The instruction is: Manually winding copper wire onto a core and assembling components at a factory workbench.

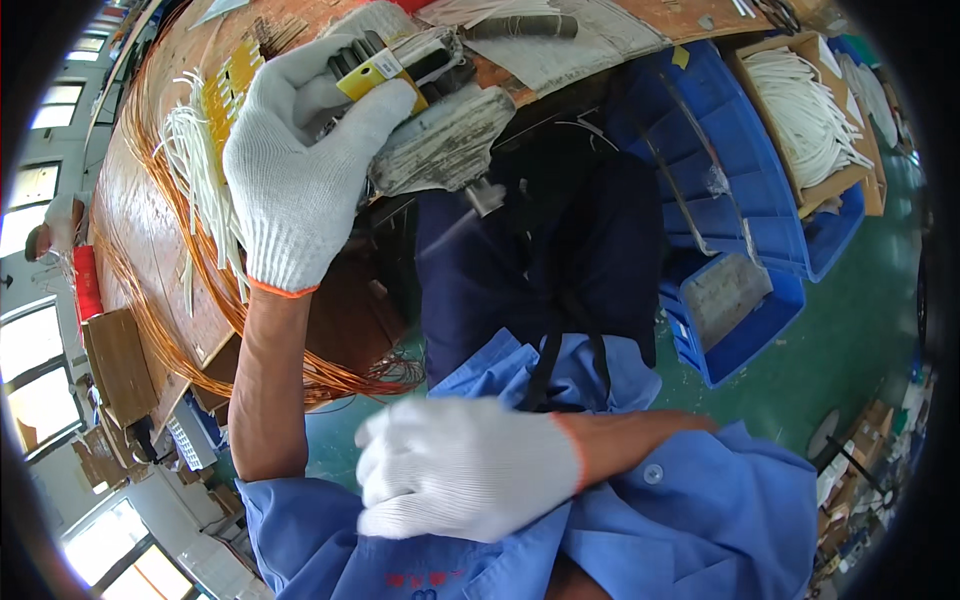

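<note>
My left hand (pixel 300 165), in a white knit glove with an orange cuff edge, grips a small block-shaped part (pixel 382 72) with yellow sides and dark metal pieces. Thumb and fingers wrap around it. Right beside this hand, at the table's edge, is a worn, grey-streaked clamp-like fixture (pixel 440 145). My right hand (pixel 465 468), gloved the same way, lies across the front of my blue shirt. It is blurred, its fingers curled under and pointing left; whatever they may hold is hidden.
Copper wires (pixel 185 340) and white sleeving (pixel 190 150) hang over the wooden table (pixel 130 200) at left. To the right stand blue bins (pixel 735 150) and a cardboard box (pixel 815 175) with white tubing. A grey rod (pixel 520 27) lies at the back.
</note>
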`<state>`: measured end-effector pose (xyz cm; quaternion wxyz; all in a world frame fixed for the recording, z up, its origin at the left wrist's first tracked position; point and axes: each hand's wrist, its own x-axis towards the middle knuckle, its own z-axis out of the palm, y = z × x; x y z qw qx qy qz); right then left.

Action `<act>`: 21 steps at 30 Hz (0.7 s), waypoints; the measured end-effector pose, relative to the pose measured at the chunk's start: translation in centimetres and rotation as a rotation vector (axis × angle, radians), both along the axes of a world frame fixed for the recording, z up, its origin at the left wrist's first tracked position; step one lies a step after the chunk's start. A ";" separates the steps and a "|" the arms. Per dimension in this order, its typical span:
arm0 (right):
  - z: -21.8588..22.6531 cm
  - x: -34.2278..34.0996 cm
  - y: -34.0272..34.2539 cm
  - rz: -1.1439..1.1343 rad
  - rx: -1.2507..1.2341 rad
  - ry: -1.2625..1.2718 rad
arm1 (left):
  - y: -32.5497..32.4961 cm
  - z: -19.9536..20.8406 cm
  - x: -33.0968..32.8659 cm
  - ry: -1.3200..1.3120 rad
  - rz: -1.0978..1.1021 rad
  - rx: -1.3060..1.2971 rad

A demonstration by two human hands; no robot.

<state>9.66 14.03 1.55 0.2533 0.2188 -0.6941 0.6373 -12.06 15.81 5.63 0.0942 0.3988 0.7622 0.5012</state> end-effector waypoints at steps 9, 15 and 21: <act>-4.0 -1.1 10.8 -0.924 0.597 -0.618 | -0.2 -0.1 -0.5 0.039 -0.007 0.048; -11.9 -2.5 15.0 -1.211 0.305 -0.635 | -1.9 0.1 -0.9 0.203 -0.011 0.054; -12.3 -6.0 7.5 -0.426 -0.587 -1.073 | -11.6 -2.9 -2.5 0.254 0.442 0.099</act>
